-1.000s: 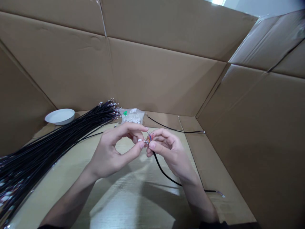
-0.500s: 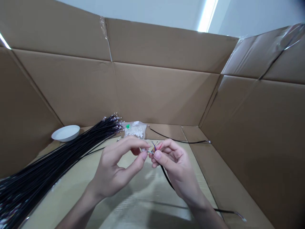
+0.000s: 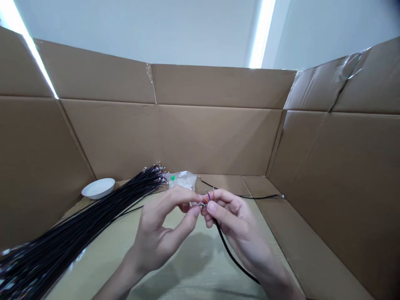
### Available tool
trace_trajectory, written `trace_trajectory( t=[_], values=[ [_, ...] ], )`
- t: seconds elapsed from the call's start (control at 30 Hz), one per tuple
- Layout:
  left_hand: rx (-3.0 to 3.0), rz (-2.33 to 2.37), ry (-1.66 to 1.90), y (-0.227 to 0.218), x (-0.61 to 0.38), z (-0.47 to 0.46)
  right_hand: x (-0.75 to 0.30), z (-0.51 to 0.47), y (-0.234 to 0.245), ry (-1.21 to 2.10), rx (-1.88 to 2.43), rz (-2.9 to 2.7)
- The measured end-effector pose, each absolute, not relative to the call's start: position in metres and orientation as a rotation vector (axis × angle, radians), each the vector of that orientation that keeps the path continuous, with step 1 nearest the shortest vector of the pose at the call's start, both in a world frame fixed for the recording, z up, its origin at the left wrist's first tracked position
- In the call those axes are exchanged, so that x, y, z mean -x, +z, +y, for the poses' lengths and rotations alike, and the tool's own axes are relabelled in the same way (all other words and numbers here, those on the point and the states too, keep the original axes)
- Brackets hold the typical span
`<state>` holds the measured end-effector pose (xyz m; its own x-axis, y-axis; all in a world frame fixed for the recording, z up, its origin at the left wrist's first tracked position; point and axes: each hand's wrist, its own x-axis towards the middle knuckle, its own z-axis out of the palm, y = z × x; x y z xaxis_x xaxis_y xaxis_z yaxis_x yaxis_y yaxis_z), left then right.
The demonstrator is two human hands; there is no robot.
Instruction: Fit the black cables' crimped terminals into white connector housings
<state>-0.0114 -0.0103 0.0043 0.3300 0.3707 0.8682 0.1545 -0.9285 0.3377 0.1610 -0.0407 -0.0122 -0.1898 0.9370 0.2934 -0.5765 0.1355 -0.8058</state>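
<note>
The person's left hand (image 3: 168, 233) has its thumb and index finger closed upon a small pale piece (image 3: 194, 203), which I believe is a connector, though the fingers cover most of it. The right hand (image 3: 231, 225) is pinching the end of a black cable (image 3: 233, 256), with the thumb pressed near the place where the coloured wires (image 3: 208, 196) come out. So the grip is firm on both sides, and this cable end is up in the air between the two hands, above the worktop (image 3: 118, 233), while the rest curves down past the right wrist.

As for the progress, I would judge that this cable is only partly finished. One or more light wires run toward the pale piece, but the purple and red ones stand up apart from it. Whether any wire is already seated inside, I cannot tell from here; the loose ones seem to be left to do.

Behind the hands lies a plastic bag (image 3: 184, 180) with many small white parts in it. To the left there is a big bundle of black cables (image 3: 103, 225), and next to it a white bowl (image 3: 98, 188). One separate cable (image 3: 262, 197) lies beyond the right hand, near the cardboard wall (image 3: 218, 141).
</note>
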Motion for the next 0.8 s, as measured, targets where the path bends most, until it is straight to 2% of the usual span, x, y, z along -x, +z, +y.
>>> trace_trajectory(
  t=[0.43,0.67,0.8],
  values=[
    [-2.349,0.745,1.543,0.0112,0.0089,-0.0113,-0.1616,-0.0362,-0.0114,1.417,0.437,-1.06],
    [-2.269,0.747,1.469,0.008,0.011,-0.0135,-0.1645,-0.0346,-0.0148,1.396,0.436,-1.132],
    [-2.233,0.699,1.544,0.0039,0.0086,-0.0121,-0.162,-0.0353,-0.0131,1.379,0.424,-1.107]
  ],
)
